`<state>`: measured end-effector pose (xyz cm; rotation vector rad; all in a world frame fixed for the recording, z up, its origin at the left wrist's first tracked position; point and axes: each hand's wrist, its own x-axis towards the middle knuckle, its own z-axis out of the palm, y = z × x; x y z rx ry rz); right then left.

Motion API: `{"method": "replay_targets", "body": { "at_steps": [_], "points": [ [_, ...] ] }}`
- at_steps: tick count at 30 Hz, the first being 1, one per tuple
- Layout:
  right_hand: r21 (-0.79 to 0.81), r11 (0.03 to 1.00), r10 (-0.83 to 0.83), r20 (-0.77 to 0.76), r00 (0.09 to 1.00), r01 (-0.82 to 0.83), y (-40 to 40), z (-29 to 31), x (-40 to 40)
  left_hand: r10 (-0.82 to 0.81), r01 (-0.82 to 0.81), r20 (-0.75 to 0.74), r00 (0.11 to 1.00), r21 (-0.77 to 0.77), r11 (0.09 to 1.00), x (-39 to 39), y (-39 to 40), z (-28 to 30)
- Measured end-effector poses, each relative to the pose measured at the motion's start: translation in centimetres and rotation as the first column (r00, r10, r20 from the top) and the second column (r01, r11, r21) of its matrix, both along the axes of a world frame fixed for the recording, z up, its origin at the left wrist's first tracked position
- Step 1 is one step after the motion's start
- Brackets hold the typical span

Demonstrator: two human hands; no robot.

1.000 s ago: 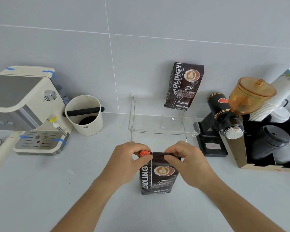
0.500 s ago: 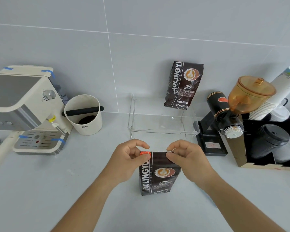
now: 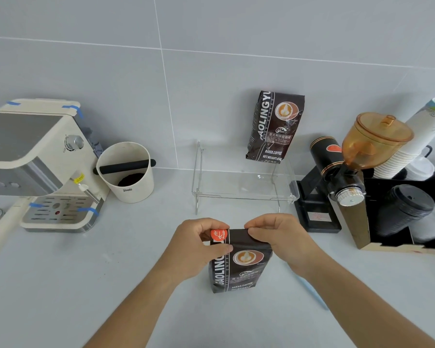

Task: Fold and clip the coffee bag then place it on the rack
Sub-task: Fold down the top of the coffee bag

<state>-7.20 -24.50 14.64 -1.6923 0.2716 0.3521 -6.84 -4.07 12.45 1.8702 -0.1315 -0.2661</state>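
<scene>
Left to right: espresso machine (image 3: 33, 159); white cup (image 3: 126, 172); left hand (image 3: 199, 247) pinched on folded top of coffee bag (image 3: 239, 267), upright on counter (image 3: 86, 285); right hand (image 3: 279, 237) pinched on same fold; clear rack (image 3: 244, 187) behind, second bag (image 3: 274, 126) upon it; grinder (image 3: 342, 172).
</scene>
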Motion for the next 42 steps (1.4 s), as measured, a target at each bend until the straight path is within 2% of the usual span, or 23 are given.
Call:
{"method": "replay_targets", "body": {
  "at_steps": [8,14,18,22,27,34,39,42],
  "points": [
    [-0.144,0.977,0.152,-0.058,0.987,-0.159,-0.3,0.3,0.3,-0.086,0.067,0.111,0.990,0.165,0.984,-0.1,0.5,-0.1],
    [-0.194,0.932,0.291,-0.102,0.951,-0.306,-0.7,0.4,0.5,-0.143,0.096,0.154,0.978,0.278,0.956,0.1,1.0,-0.7],
    [-0.297,0.877,0.382,-0.043,0.923,-0.377,-1.2,0.2,0.3,-0.221,0.141,0.193,0.956,0.357,0.923,0.4,1.2,-0.9],
    [-0.430,0.825,0.422,0.036,0.906,-0.367,-1.4,-0.4,0.0,-0.260,0.161,0.224,0.939,0.384,0.909,0.4,1.1,-1.2],
    [-0.439,0.835,0.419,0.115,0.901,-0.333,-2.3,-0.9,-0.1,-0.284,0.174,0.266,0.921,0.372,0.912,0.5,1.2,-1.2],
    [-0.465,0.777,0.539,0.142,0.830,-0.425,-3.5,-0.3,0.4,-0.320,0.206,0.292,0.901,0.361,0.910,1.2,1.1,-1.0],
    [-0.366,0.890,0.358,0.189,0.914,-0.273,-3.7,-1.1,0.2,-0.328,0.219,0.296,0.897,0.346,0.912,1.3,1.8,-1.0],
    [-0.358,0.883,0.383,0.181,0.906,-0.302,-3.9,-1.3,0.4,-0.289,0.199,0.282,0.915,0.309,0.930,1.1,2.2,-1.1]
  ]
}}
